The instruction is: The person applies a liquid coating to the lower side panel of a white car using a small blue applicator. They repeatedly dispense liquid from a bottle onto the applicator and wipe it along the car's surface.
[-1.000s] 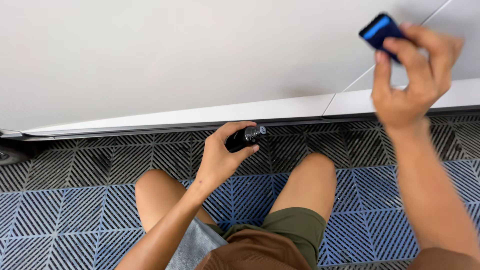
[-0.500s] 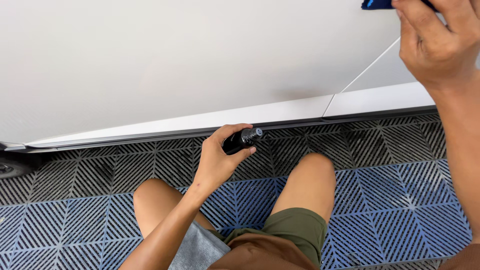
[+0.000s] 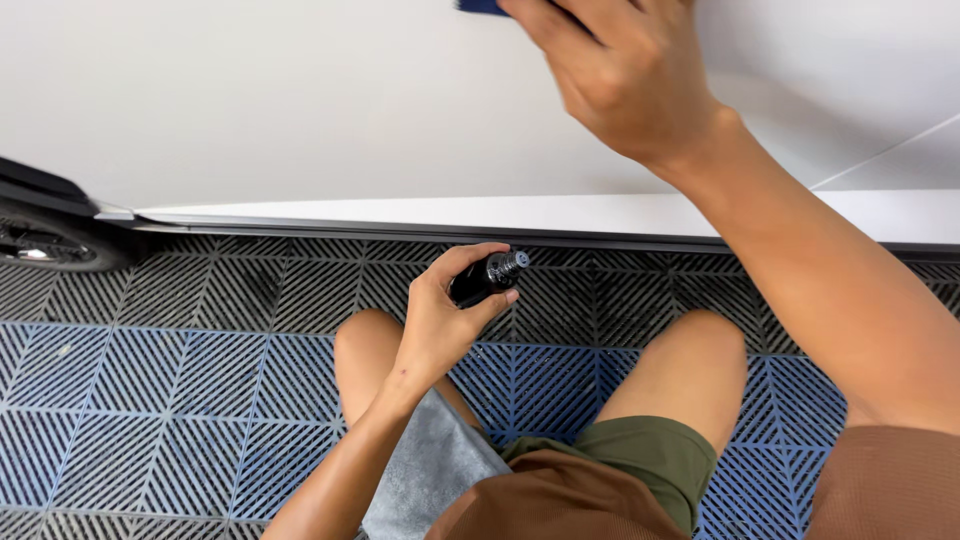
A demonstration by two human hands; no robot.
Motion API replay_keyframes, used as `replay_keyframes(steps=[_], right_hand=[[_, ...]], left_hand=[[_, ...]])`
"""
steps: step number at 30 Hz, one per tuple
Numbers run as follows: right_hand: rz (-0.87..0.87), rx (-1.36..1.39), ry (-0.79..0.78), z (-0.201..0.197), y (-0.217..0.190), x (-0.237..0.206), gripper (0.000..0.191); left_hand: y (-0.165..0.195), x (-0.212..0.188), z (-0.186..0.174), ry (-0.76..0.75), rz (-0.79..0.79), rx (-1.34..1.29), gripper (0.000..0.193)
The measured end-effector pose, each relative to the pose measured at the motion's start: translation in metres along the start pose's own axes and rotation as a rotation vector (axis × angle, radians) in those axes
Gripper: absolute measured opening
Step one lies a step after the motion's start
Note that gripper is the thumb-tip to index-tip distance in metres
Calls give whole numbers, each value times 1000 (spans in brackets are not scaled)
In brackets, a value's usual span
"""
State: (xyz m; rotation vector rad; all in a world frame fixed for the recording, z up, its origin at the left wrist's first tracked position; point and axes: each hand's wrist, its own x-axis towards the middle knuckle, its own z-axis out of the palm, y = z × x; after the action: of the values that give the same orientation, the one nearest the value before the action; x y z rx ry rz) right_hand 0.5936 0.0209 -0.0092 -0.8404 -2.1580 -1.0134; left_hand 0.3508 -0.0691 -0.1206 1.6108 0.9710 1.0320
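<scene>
Here, left hand (image 3: 440,320) gripping small dark bottle (image 3: 487,277) above knees, right hand (image 3: 615,70) pressing blue pad (image 3: 482,6) on white panel (image 3: 300,100).

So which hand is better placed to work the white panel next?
Probably the right hand: it is already raised against the white panel, pressing a blue pad at the frame's top edge. The left hand sits low above the knees, occupied gripping a small dark bottle.

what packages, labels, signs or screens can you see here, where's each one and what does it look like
Small dark bottle: held in the left hand above the knees, lying tilted, black body with a silvery threaded neck, cap off; no label is readable.
Blue pad: at the top edge under the right hand, against the white car panel; mostly cut off.
No signs or screens.
</scene>
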Motion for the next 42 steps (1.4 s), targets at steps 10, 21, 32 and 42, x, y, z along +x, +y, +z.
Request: replay_keyframes(steps=[10, 21, 32, 42], right_hand=[[-115, -175, 17, 94, -59, -45, 21], [-207, -275, -71, 57, -22, -50, 27], [-218, -184, -208, 75, -51, -127, 22], [-165, -429, -12, -24, 53, -96, 19]], left_hand=[[-29, -12, -52, 95, -69, 9, 46], [-33, -6, -48, 83, -116, 57, 48], [-26, 3, -18, 31, 0, 8, 45], [-10, 12, 18, -44, -60, 9, 43]])
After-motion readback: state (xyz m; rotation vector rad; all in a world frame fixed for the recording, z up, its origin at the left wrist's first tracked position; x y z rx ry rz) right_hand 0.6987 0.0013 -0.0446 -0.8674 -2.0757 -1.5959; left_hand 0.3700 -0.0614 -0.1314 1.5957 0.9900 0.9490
